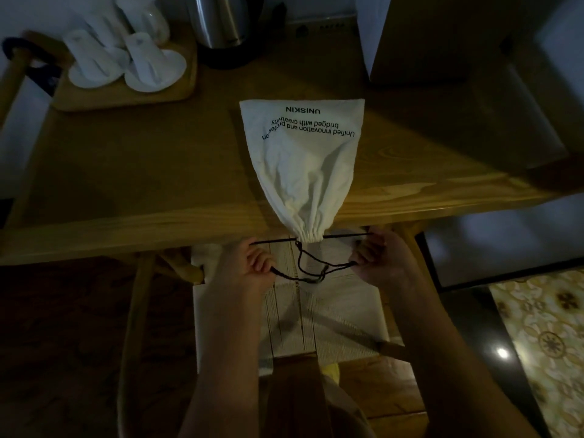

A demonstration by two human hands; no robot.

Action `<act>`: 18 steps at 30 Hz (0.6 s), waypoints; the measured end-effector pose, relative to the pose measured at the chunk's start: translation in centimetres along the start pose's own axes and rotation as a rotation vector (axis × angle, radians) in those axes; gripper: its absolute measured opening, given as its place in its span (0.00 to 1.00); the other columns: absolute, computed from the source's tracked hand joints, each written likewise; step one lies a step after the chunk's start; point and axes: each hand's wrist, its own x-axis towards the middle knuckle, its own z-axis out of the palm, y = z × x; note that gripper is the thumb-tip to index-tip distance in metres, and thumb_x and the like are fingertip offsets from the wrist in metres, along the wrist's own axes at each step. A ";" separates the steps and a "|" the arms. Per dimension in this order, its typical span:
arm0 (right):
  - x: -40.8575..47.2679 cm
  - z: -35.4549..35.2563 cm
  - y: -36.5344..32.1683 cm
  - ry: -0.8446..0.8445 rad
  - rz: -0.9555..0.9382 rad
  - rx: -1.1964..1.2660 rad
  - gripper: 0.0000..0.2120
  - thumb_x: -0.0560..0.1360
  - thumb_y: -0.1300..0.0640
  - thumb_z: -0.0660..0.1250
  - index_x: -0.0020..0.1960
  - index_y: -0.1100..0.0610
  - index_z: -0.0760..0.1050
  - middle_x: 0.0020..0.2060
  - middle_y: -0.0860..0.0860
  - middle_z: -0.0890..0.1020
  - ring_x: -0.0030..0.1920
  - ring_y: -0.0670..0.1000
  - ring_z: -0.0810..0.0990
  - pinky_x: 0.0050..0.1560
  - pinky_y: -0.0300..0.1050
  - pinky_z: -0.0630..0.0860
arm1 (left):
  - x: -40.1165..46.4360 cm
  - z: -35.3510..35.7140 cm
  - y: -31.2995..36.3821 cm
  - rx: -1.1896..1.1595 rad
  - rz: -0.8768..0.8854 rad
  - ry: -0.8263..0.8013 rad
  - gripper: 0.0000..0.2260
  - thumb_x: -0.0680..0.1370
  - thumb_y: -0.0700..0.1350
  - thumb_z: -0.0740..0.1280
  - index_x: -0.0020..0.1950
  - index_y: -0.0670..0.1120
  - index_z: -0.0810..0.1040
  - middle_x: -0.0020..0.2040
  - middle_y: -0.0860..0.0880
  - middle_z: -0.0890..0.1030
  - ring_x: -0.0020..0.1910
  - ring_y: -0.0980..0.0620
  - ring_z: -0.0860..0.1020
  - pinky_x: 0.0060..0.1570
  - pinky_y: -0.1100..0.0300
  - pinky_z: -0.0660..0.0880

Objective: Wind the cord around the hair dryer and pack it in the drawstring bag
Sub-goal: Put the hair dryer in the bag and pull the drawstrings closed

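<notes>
Head view, dim light.

Drawstring bag (305,159): white cloth, lying flat on the wooden table (142,172), closed end far, mouth gathered tight at the near table edge. Black print on the cloth reads upside down from this side. Contents hidden; the hair dryer cannot be seen.

Drawstring (311,270): black cord, running taut to left and right from the gathered mouth, with slack loops hanging below it between the hands.

Left hand (249,263): fist curled closed around the left run of the drawstring, just near of the table edge.

Right hand (384,257): fist likewise closed around the right run of the drawstring, level with the left hand.

Wooden tray (126,96): far left on the table, carrying white cups (139,64) turned upside down on saucers.

Kettle (221,23): metal, on a dark base, far centre, just right of the tray.

Chair seat (331,311): pale woven surface below the hands, near of the table.

Floor (543,336): patterned, near right.
</notes>
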 end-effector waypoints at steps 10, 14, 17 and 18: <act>0.4 -1.4 -0.3 0.068 0.081 -0.093 0.21 0.75 0.60 0.57 0.23 0.55 0.61 0.16 0.48 0.60 0.16 0.47 0.57 0.29 0.39 0.54 | 0.4 -1.9 0.3 0.141 0.064 0.105 0.18 0.76 0.38 0.61 0.29 0.47 0.60 0.16 0.53 0.60 0.13 0.57 0.56 0.14 0.68 0.54; -0.2 -0.8 0.1 0.081 -0.020 -0.165 0.22 0.76 0.60 0.57 0.22 0.55 0.63 0.17 0.47 0.61 0.17 0.46 0.58 0.27 0.38 0.56 | 0.2 -1.8 0.0 0.303 0.199 0.166 0.13 0.76 0.39 0.63 0.32 0.45 0.67 0.18 0.53 0.63 0.17 0.58 0.60 0.20 0.67 0.58; -1.9 -0.6 -0.4 0.127 -0.407 -0.708 0.12 0.75 0.55 0.60 0.34 0.57 0.69 0.27 0.51 0.68 0.28 0.48 0.66 0.32 0.42 0.64 | -1.0 -1.4 1.2 0.526 0.395 0.056 0.12 0.78 0.40 0.61 0.34 0.45 0.69 0.23 0.52 0.66 0.22 0.57 0.64 0.28 0.65 0.61; -2.6 -0.5 -1.0 0.089 -0.482 -0.886 0.11 0.75 0.53 0.60 0.37 0.57 0.72 0.30 0.54 0.71 0.31 0.51 0.68 0.35 0.46 0.66 | -2.0 -1.0 1.8 0.659 0.440 -0.018 0.13 0.78 0.38 0.60 0.33 0.46 0.69 0.25 0.52 0.68 0.24 0.57 0.66 0.29 0.65 0.62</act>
